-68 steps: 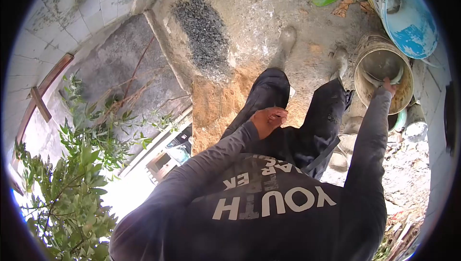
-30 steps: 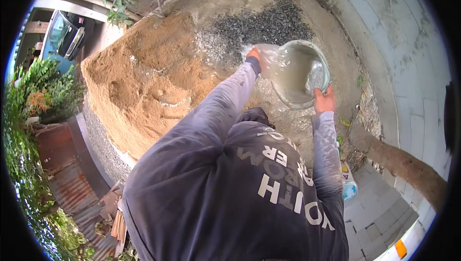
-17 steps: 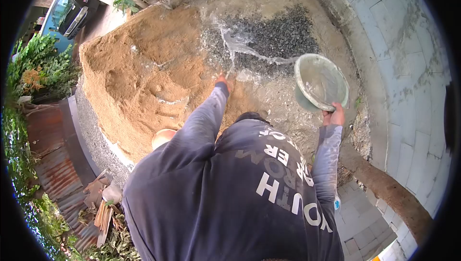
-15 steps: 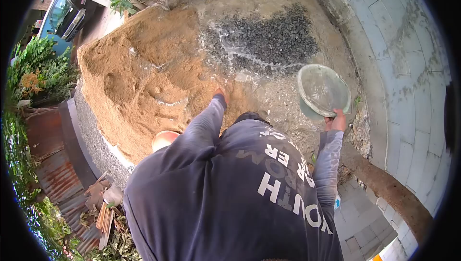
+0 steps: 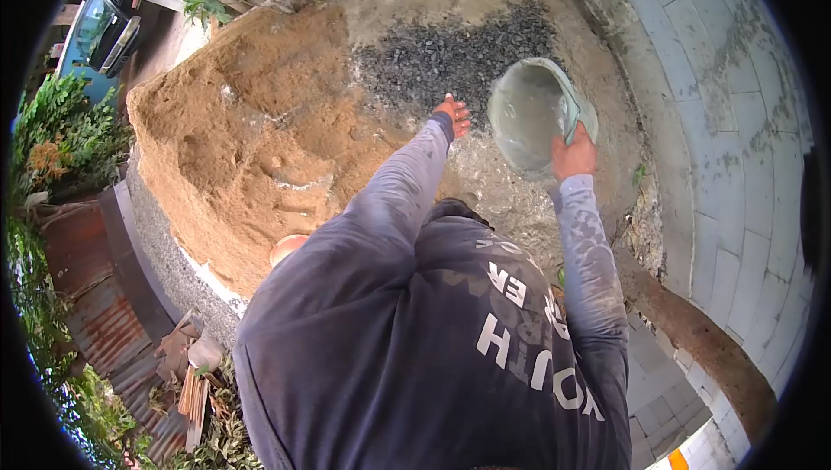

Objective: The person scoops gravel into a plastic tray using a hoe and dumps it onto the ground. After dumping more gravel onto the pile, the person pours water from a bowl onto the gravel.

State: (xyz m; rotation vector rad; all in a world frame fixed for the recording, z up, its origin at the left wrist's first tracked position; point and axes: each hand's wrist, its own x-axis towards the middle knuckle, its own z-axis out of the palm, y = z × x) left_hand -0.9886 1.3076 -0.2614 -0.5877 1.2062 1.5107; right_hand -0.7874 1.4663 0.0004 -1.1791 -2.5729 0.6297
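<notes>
My right hand point(image 5: 575, 155) grips the rim of a pale green basin point(image 5: 522, 115), fingers wrapped over its near right edge. The basin is tilted so that its hollow inside, coated with grey residue, shows. It hangs over the right side of a patch of dark gravel point(image 5: 433, 59). My left hand point(image 5: 453, 115) reaches forward to the left of the basin, fingers apart and holding nothing. It is over the near edge of the gravel, apart from the basin.
A broad heap of orange-brown sand point(image 5: 208, 124) lies to the left. A paved grey wall or walkway point(image 5: 736, 124) curves along the right, with a tree trunk point(image 5: 701, 331) below it. Rusty corrugated sheets point(image 5: 104, 297) and plants point(image 5: 78, 128) border the left side.
The basin has moved left and away from me, tipping to another angle in my right hand. My left hand has gone from the sand's edge forward and right to the gravel.
</notes>
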